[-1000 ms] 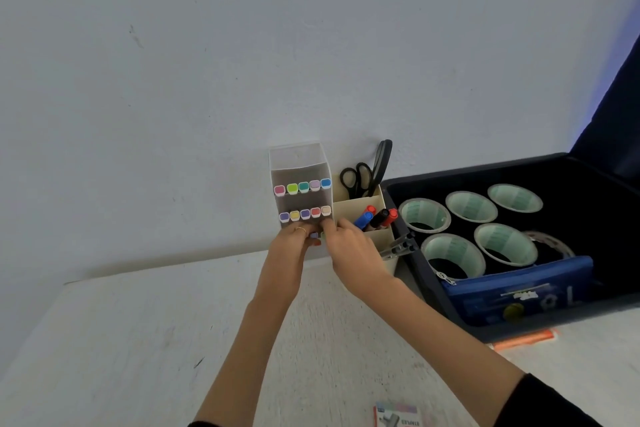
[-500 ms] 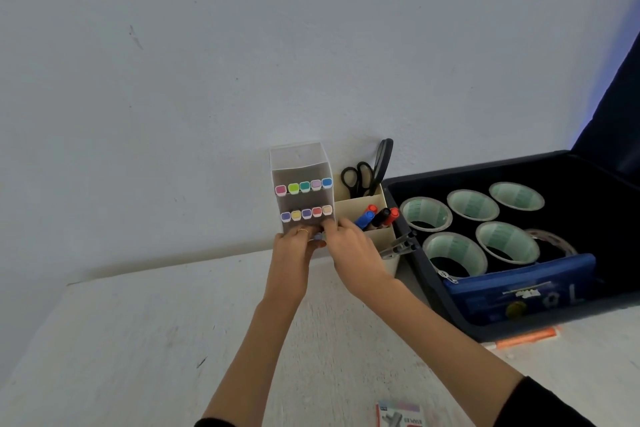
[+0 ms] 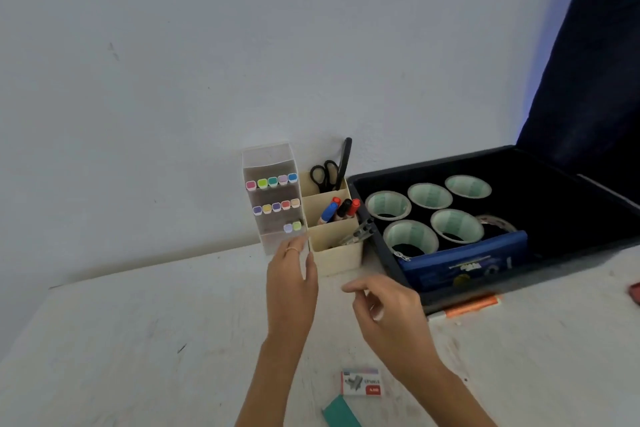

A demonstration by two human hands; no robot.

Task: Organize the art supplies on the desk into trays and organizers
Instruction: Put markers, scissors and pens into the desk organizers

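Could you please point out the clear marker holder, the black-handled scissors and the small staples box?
Clear plastic marker holder (image 3: 273, 196), head view, front wall between upper marker rows.
Black-handled scissors (image 3: 324, 173), head view, where the handle loops meet.
Small white-and-red staples box (image 3: 361, 382), head view, middle of its top.

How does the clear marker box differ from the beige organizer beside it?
The clear marker box is see-through and taller; the beige organizer is opaque and lower. The clear marker box shows pastel caps in rows facing outward; the beige organizer holds scissors and markers leaning in stepped compartments. Both stand side by side on the desk, by the wall.
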